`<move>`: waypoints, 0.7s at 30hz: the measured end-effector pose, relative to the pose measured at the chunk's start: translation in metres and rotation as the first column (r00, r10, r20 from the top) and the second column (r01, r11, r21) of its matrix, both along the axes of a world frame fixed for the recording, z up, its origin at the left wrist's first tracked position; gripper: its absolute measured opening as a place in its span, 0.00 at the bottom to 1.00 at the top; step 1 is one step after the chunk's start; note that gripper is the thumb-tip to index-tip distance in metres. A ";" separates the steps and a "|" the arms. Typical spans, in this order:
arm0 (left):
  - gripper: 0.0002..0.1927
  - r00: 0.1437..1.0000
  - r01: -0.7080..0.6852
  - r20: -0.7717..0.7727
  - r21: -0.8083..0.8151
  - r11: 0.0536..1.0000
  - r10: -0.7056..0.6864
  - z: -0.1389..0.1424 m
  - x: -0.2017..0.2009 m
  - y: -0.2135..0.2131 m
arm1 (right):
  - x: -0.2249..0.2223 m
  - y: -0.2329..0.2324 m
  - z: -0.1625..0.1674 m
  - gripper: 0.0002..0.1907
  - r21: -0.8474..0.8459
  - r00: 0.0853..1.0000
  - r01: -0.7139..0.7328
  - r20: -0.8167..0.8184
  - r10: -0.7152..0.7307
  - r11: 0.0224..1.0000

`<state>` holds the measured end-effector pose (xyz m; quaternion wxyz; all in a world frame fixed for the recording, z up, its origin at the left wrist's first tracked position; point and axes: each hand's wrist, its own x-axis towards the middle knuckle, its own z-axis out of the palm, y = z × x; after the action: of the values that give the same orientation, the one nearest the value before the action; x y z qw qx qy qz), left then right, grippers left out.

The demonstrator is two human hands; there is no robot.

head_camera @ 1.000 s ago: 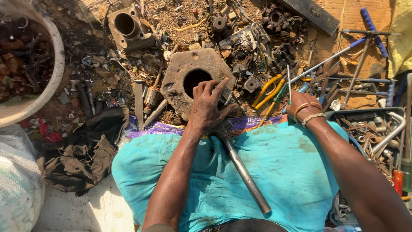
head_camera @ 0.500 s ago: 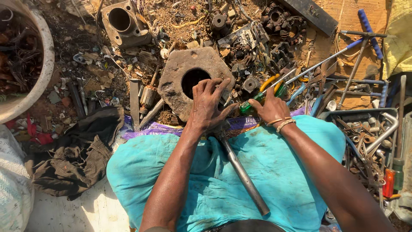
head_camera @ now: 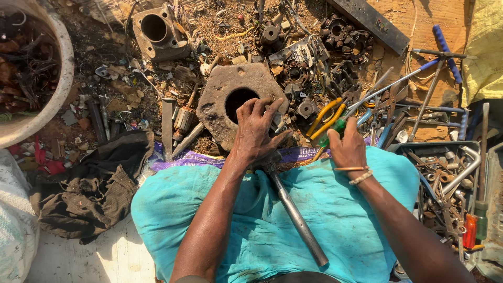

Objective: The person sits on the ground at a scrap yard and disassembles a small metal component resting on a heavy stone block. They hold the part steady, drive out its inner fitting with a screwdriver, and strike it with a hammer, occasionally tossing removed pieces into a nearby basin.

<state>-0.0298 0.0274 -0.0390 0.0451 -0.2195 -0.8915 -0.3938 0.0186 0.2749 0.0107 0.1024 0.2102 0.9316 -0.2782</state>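
The left hand rests with spread fingers on the holed stone block, steadying it, while just right of the block the right hand grips a green-handled screwdriver, apparently being readied for prying.

left hand rests on hexagonal block, right hand grips green-handled screwdriver.

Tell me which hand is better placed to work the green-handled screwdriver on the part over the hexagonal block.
Probably the right hand: it already grips the green-handled screwdriver, tip aimed toward the left. The left hand is busy, its fingers spread over the hexagonal block by the hole, likely steadying things.
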 end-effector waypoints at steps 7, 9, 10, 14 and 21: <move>0.46 1.000 -0.006 0.015 -0.004 1.000 0.006 0.001 0.001 0.000 | 0.017 -0.012 -0.007 0.13 0.170 0.944 -0.314 0.160 0.288 0.934; 0.49 1.000 -0.015 0.018 0.010 1.000 0.015 0.003 0.001 -0.001 | 0.022 -0.012 0.015 0.14 0.108 0.967 -0.216 -0.112 0.228 0.970; 0.49 1.000 -0.022 0.007 0.026 0.999 0.022 0.004 0.000 -0.001 | 0.026 -0.012 0.031 0.16 0.061 0.948 -0.197 -0.242 0.206 0.978; 0.52 0.997 -0.024 0.070 0.101 0.995 0.017 0.005 -0.001 -0.001 | 0.039 -0.004 0.103 0.17 0.065 0.833 -0.431 -0.355 0.425 0.900; 0.25 0.985 0.069 0.141 0.220 0.973 -0.102 0.001 -0.003 0.002 | 0.024 -0.020 0.157 0.17 0.257 0.832 -0.496 -0.130 0.539 0.829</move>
<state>-0.0329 0.0296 -0.0382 -0.0163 -0.2212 -0.8344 -0.5045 0.0422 0.2551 0.1677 0.0586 -0.0701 0.9832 -0.1581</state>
